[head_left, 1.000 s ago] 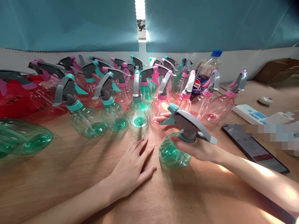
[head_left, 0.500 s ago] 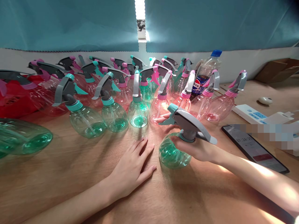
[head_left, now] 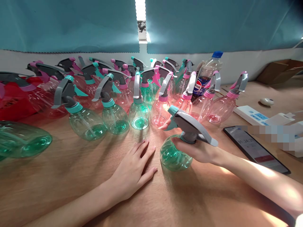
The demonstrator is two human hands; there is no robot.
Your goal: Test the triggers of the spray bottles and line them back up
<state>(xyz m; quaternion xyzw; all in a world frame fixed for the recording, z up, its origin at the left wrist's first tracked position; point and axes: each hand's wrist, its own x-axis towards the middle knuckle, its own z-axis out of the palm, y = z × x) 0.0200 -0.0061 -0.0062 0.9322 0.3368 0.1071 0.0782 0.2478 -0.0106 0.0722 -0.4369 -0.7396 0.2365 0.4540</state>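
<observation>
A green spray bottle (head_left: 176, 157) with a grey and teal spray head (head_left: 189, 123) stands on the wooden table. Around its neck, beneath the spray head, my right hand (head_left: 196, 149) is closed. The thumb lies across the near side of the bottle; fingertips show by the teal trigger, and the other fingers are hidden behind it. My left hand (head_left: 133, 168) rests palm down on the table to the left of this bottle, fingers apart, holding nothing. Just beyond its fingertips stands another green spray bottle (head_left: 139, 115).
Several green and pink spray bottles (head_left: 163, 110) crowd the back of the table (head_left: 78, 176). A cola bottle (head_left: 208, 74) stands behind them. At right lie a phone (head_left: 257, 149), a white power strip (head_left: 251, 114), and a white mouse-like object (head_left: 266, 101). Red plastic (head_left: 16, 105) lies at left.
My right fingers have drawn in toward the trigger, with less of them showing behind it. The whole view has shifted slightly. My left hand stays put on the table.
</observation>
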